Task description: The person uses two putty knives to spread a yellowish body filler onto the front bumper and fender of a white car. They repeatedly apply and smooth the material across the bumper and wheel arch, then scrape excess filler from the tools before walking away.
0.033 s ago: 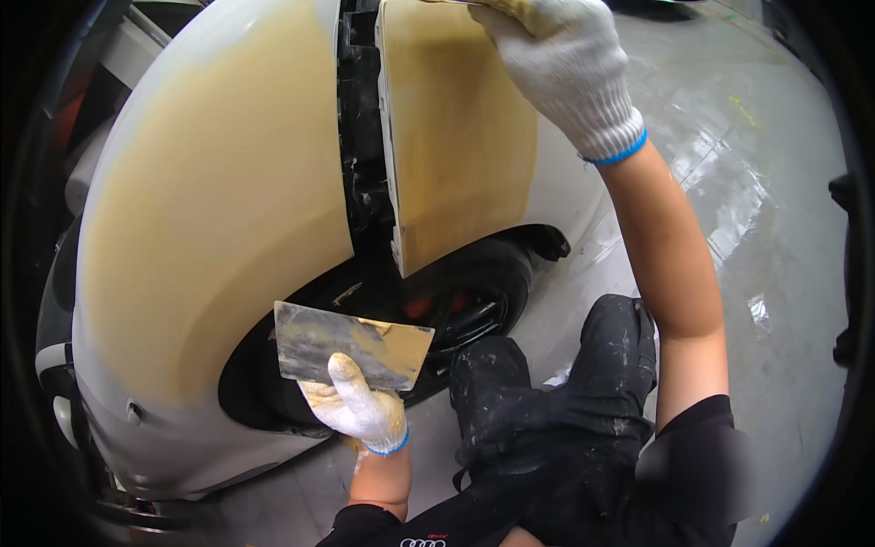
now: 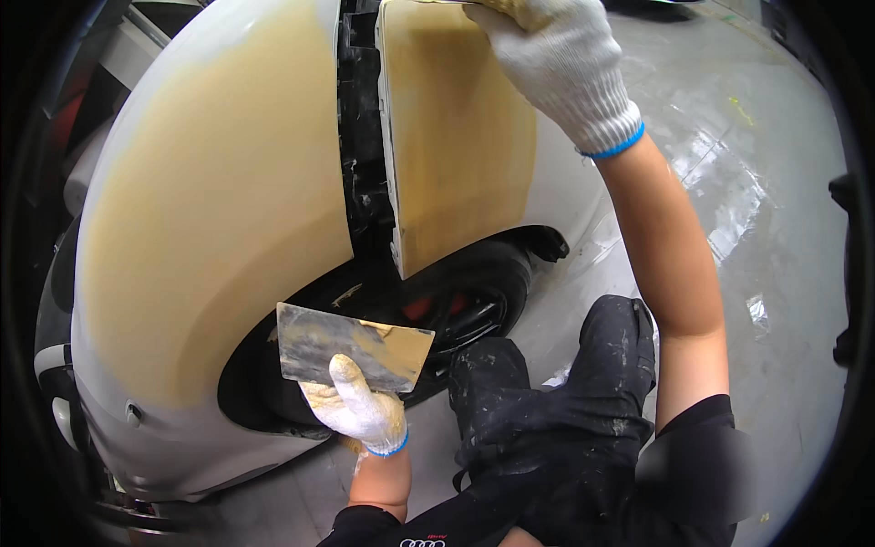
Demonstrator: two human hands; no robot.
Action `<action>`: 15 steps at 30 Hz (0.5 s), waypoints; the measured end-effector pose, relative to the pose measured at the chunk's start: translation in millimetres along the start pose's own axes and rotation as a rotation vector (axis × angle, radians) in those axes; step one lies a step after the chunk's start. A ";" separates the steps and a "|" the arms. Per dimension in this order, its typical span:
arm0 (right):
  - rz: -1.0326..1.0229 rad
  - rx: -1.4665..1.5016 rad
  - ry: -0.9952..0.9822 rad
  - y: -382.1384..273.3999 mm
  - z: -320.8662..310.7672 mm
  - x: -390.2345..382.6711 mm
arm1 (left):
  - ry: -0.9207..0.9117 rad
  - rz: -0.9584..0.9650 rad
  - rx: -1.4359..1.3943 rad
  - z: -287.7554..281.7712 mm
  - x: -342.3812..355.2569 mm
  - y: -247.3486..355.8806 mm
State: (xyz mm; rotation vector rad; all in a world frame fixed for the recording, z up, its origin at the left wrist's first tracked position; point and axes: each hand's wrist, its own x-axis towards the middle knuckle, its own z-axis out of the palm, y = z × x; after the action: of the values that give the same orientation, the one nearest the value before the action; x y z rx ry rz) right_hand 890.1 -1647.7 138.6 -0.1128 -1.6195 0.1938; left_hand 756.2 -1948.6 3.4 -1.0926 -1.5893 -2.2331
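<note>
My left hand [image 2: 355, 401], in a white knitted glove stained with putty, grips a flat rectangular putty board [image 2: 365, 339]. A dab of beige putty [image 2: 387, 345] lies on the right part of its grey, smeared face. My right hand [image 2: 547, 64], also gloved, is raised at the top of a car panel [image 2: 465, 146]. Its fingers are closed beside the panel's upper part, but the picture's edge cuts off what they hold. Smooth beige putty covers much of this panel and of the wider car body panel [image 2: 237, 182] to its left.
A dark vertical gap [image 2: 365, 137] separates the two panels. Below them is a black wheel [image 2: 465, 310] inside the wheel arch. My knees [image 2: 611, 342] are bent close to the car. On the right, the grey floor [image 2: 775, 273] has scraps of clear film.
My right hand has shifted slightly to the left along the top of the panel. The left hand and the putty board stay almost still.
</note>
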 end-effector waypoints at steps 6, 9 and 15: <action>-0.098 0.048 -0.060 -11.1 5.6 14.5 | 0.011 -0.048 -0.026 -9.5 -6.6 -10.7; 0.115 0.234 -0.101 -11.8 2.6 18.1 | 0.012 -0.083 -0.036 -10.1 -7.9 -13.5; 0.092 0.194 -0.114 -18.1 6.2 18.5 | -0.059 -0.051 -0.011 -13.5 -6.4 -16.0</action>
State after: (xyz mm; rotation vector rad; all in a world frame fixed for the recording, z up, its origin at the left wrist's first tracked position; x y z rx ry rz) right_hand 883.7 -1662.2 159.9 -0.0272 -1.7013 0.4340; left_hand 746.0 -1955.5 -14.6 -1.1435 -1.6480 -2.2650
